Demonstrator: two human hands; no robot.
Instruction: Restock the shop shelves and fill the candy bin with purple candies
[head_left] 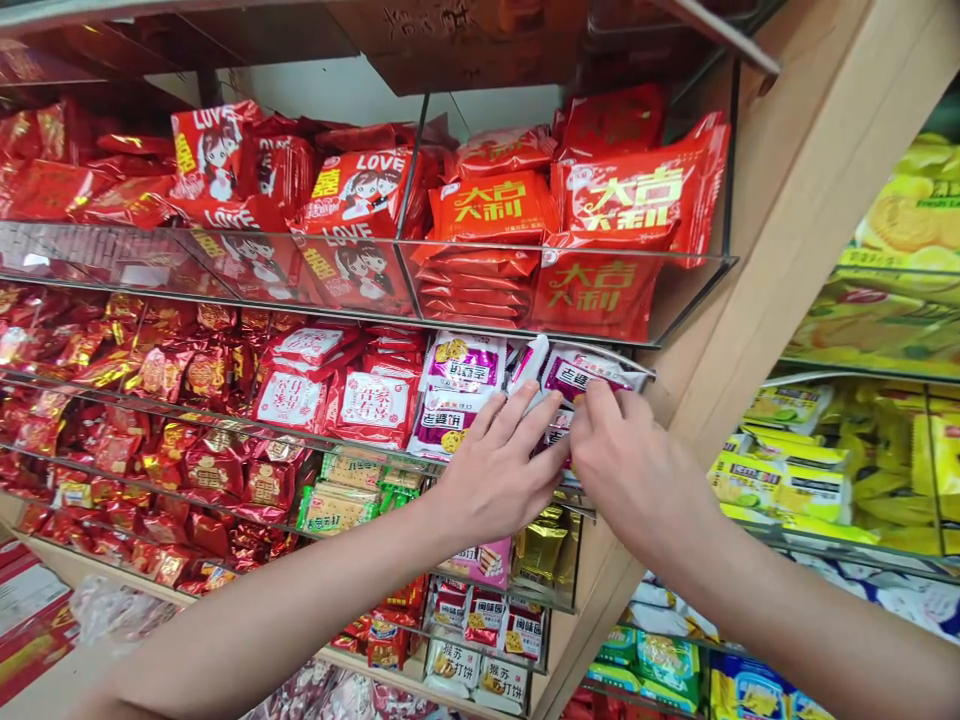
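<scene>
Head view: both bare hands reach into a stepped snack shelf, side by side over a compartment of purple-and-white packets [459, 392]. These packets lie at eleven o'clock from the left hand [499, 465], and more of them show between and just beyond the two hands. The left hand's fingers point up toward one o'clock and fan slightly apart over the packets; whether its fingertips grip anything, I cannot tell. The right hand [634, 455] is bent, with its fingers curled down toward a purple-and-white packet at eleven o'clock from it; the fingertips are hidden, so I cannot tell whether they pinch it.

At ten o'clock from the left hand sit red packets with white labels [373, 402]; between eight and nine o'clock lie green-edged packets [340, 506]. Gold packets [544, 552] are at five o'clock, and a pink packet [491, 562] at six.

On the tier above, behind a clear plastic front [688, 285], orange-red packets with gold characters [491, 205] stand at twelve o'clock from the left hand and red LOVE packets [356, 190] near eleven. A wooden post [750, 310] rises between one and two o'clock from the right hand, with yellow packets [780, 485] at three.
</scene>
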